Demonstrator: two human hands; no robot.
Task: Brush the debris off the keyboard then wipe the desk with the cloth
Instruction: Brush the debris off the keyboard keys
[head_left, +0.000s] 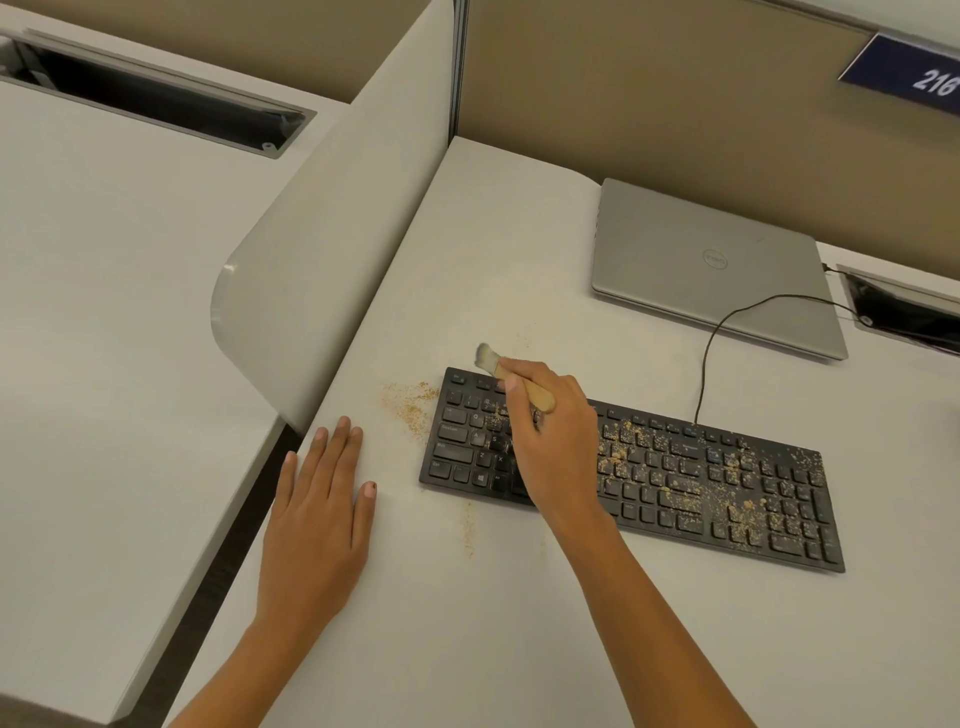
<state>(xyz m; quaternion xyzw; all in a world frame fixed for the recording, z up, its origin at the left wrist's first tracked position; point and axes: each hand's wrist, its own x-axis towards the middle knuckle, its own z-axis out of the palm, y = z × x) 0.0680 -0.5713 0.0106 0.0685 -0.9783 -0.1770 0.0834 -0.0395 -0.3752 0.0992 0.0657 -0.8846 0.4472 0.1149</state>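
Note:
A black keyboard (675, 483) lies on the white desk (467, 623), its middle and right keys strewn with tan crumbs. My right hand (556, 436) grips a small wooden-handled brush (537, 392) over the keyboard's left end, with the pale bristles pointing up-left past the top-left corner. A patch of brushed-off debris (410, 402) lies on the desk just left of the keyboard. A thinner streak of crumbs (469, 530) sits below its front edge. My left hand (319, 514) rests flat on the desk, fingers spread, left of the keyboard. No cloth is in view.
A closed silver laptop (711, 265) sits behind the keyboard at the right. The keyboard's black cable (711, 353) loops toward a cable slot (904, 312) at the far right. A curved white divider (322, 270) borders the desk's left side.

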